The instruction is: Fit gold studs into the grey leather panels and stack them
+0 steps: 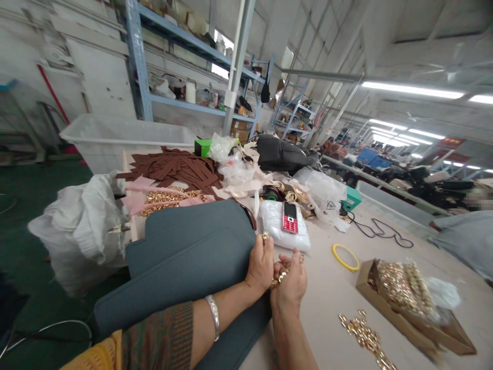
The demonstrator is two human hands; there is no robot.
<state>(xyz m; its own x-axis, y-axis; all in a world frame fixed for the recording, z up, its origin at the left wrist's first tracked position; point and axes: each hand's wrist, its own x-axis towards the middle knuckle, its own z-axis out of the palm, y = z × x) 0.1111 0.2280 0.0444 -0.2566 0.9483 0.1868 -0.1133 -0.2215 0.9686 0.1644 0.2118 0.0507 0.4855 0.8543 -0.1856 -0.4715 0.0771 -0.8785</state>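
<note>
My left hand (261, 263), with a silver bangle on its wrist, pinches a small gold metal piece (265, 235) at its fingertips. Right beside it, my right hand (290, 285) is cupped around several gold metal pieces (282, 276), some showing between the fingers. Their exact kind is too small to tell. Under my left forearm lie stacked dark grey-green leather-like panels (192, 252). More loose gold pieces (364, 334) are spread on the table to the right, near an open cardboard box (404, 321) holding bagged gold pieces (402, 288).
Beyond my hands, a red phone (290, 218) rests on a white plastic-wrapped packet (275, 231). A yellow tape roll (345, 257) lies on the table (323, 303). Brown strips (173, 167), gold chain (165, 198) and a black bag (283, 154) sit farther back. A person's sleeve (468, 239) appears at right.
</note>
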